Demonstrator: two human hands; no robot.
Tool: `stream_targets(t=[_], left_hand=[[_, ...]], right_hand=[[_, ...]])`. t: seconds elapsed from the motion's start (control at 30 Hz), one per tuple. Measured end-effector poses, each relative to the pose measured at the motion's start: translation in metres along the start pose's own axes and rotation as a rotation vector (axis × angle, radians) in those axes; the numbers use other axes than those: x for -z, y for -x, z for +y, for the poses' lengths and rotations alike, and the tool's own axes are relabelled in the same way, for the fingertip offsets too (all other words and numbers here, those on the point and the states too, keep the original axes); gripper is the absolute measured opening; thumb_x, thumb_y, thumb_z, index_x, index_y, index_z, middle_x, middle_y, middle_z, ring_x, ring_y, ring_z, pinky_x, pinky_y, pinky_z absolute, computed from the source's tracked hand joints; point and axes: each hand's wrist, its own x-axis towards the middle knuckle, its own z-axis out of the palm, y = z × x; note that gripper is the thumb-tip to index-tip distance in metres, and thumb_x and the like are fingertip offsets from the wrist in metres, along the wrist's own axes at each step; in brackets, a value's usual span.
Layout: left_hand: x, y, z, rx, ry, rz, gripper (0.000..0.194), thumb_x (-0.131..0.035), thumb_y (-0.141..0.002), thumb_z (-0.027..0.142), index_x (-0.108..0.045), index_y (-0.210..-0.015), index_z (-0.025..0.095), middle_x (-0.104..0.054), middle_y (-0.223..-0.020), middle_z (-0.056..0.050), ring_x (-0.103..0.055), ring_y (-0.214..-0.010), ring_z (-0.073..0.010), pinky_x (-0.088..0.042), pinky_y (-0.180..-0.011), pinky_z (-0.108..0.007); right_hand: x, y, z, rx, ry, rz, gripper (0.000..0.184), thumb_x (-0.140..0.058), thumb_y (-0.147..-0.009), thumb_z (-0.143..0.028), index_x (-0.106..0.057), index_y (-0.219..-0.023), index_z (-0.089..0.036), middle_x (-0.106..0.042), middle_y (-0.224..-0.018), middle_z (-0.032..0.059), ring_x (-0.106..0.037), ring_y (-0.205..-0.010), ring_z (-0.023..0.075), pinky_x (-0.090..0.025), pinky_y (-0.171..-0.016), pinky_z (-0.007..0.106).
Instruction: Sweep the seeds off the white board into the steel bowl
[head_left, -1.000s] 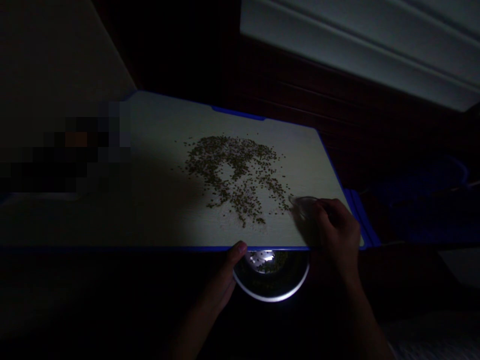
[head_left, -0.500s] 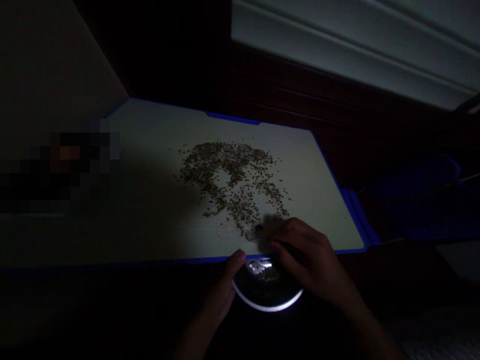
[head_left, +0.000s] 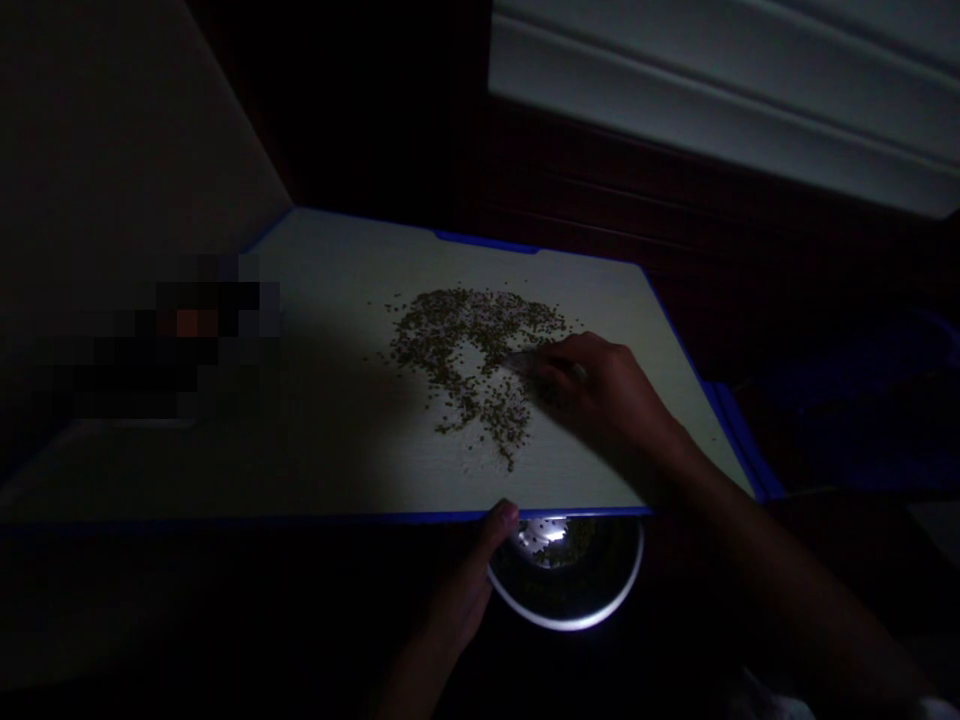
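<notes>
A scatter of small dark grains (head_left: pixel 465 350) lies on a pale table with a blue rim (head_left: pixel 315 440). My right hand (head_left: pixel 600 385) rests on the table at the right side of the scatter, fingers closed on a small clear glass cup (head_left: pixel 529 362) that touches the grains. My left hand (head_left: pixel 465 585) grips the rim of a shiny steel bowl (head_left: pixel 570 575), held just below the table's front edge. Some grains lie inside the bowl.
The scene is very dim. A blurred dark object (head_left: pixel 180 340) sits on the table's left side. A white ledge or frame (head_left: pixel 720 90) runs across the upper right. Something dark blue (head_left: pixel 847 400) lies to the right of the table.
My right hand has gone from the table's front edge above the bowl up and away to the right side of the grains. The left hand and bowl stay put.
</notes>
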Motion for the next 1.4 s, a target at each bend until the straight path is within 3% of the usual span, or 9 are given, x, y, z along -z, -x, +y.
stream_targets(t=[0.13,0.23,0.33,0.53,1.03,1.2,1.4], left_hand=[[0.0,0.008,0.006,-0.022,0.016,0.04,0.088,-0.098,-0.073,0.039,-0.062,-0.152,0.028,-0.077,-0.142,-0.011,-0.064,-0.141,-0.0371,-0.045,-0.125,-0.052],[0.005,0.011,0.01,-0.014,0.029,0.045,0.08,-0.097,-0.076,0.041,-0.066,-0.148,0.025,-0.077,-0.141,-0.012,-0.064,-0.141,-0.0367,-0.048,-0.122,-0.05],[0.014,0.013,0.013,-0.003,0.042,0.043,0.068,-0.095,-0.078,0.044,-0.073,-0.137,0.019,-0.08,-0.135,-0.015,-0.066,-0.139,-0.039,-0.051,-0.119,-0.051],[0.023,0.018,0.019,-0.035,0.093,0.063,0.064,-0.093,-0.081,0.041,-0.072,-0.138,0.023,-0.08,-0.135,-0.012,-0.064,-0.141,-0.0376,-0.053,-0.117,-0.049],[0.015,0.027,0.026,-0.039,0.124,0.083,0.07,-0.091,-0.083,0.038,-0.066,-0.148,0.026,-0.08,-0.135,-0.01,-0.064,-0.141,-0.0343,-0.052,-0.118,-0.047],[0.018,0.025,0.023,-0.028,0.116,0.086,0.065,-0.091,-0.084,0.039,-0.07,-0.144,0.024,-0.08,-0.135,-0.011,-0.068,-0.137,-0.0345,-0.052,-0.117,-0.048],[0.022,0.023,0.02,-0.025,0.131,0.068,0.063,-0.087,-0.088,0.039,-0.068,-0.146,0.024,-0.08,-0.136,-0.012,-0.064,-0.141,-0.0355,-0.049,-0.12,-0.05]], right_hand=[[-0.008,-0.027,-0.002,0.085,0.006,-0.058,0.032,-0.063,-0.099,-0.015,-0.08,-0.124,-0.027,-0.084,-0.118,0.0062,-0.074,-0.107,0.0262,-0.054,-0.1,0.043],[-0.009,-0.03,-0.007,0.183,-0.042,-0.117,0.033,-0.062,-0.1,-0.013,-0.082,-0.121,-0.029,-0.084,-0.117,0.005,-0.074,-0.107,0.0248,-0.054,-0.101,0.042],[-0.007,-0.022,-0.01,0.241,-0.099,-0.136,0.033,-0.063,-0.101,-0.015,-0.081,-0.123,-0.03,-0.085,-0.112,0.0044,-0.075,-0.102,0.0232,-0.056,-0.098,0.042],[-0.001,0.001,-0.012,0.289,-0.136,-0.148,0.029,-0.063,-0.105,-0.019,-0.08,-0.126,-0.03,-0.085,-0.12,0.0042,-0.075,-0.107,0.023,-0.057,-0.098,0.044],[0.009,0.04,-0.025,0.279,-0.111,-0.159,0.028,-0.06,-0.107,-0.023,-0.076,-0.129,-0.028,-0.084,-0.115,0.0045,-0.075,-0.103,0.0238,-0.056,-0.093,0.045],[0.008,0.05,-0.029,0.275,-0.116,-0.14,0.028,-0.06,-0.107,-0.022,-0.074,-0.131,-0.027,-0.084,-0.122,0.0054,-0.076,-0.107,0.0236,-0.056,-0.095,0.044],[0.005,0.059,-0.036,0.287,-0.054,-0.15,0.027,-0.058,-0.108,-0.022,-0.073,-0.131,-0.024,-0.083,-0.115,0.0088,-0.076,-0.103,0.0241,-0.057,-0.092,0.044]])
